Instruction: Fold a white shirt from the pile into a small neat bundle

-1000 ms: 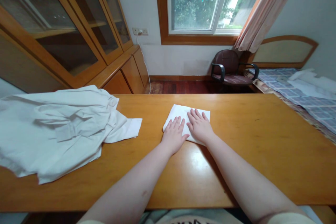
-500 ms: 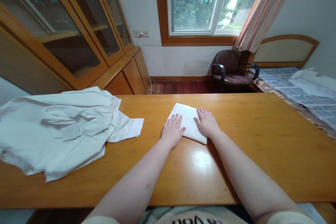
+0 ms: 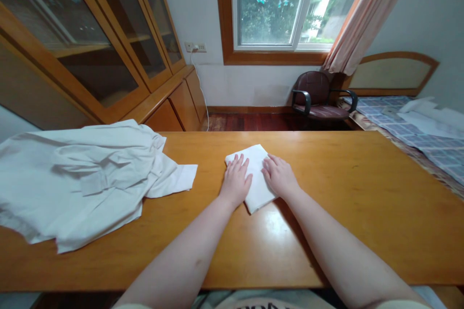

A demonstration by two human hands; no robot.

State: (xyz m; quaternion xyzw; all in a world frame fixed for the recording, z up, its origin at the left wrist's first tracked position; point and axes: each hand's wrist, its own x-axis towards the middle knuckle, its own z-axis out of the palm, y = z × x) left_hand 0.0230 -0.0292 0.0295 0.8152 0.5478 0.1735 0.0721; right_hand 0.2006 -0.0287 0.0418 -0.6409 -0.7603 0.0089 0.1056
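A small folded white cloth (image 3: 256, 181) lies on the wooden table (image 3: 362, 212), turned so one corner points toward me. My left hand (image 3: 236, 182) rests flat on its left side with fingers stretched out. My right hand (image 3: 280, 175) lies flat on its right side, fingers extended too. Both hands press on the cloth; neither grips it.
A large crumpled white garment (image 3: 79, 178) covers the table's left part. Glass-door wooden cabinets (image 3: 90, 43) stand at the left. Beyond the table are a dark armchair (image 3: 319, 96), a window (image 3: 279, 5) with a curtain, and a bed (image 3: 420, 130) at the right.
The folded cloth has turned clockwise under my hands, from lying square to pointing a corner at me. My right hand slid back toward the left hand.
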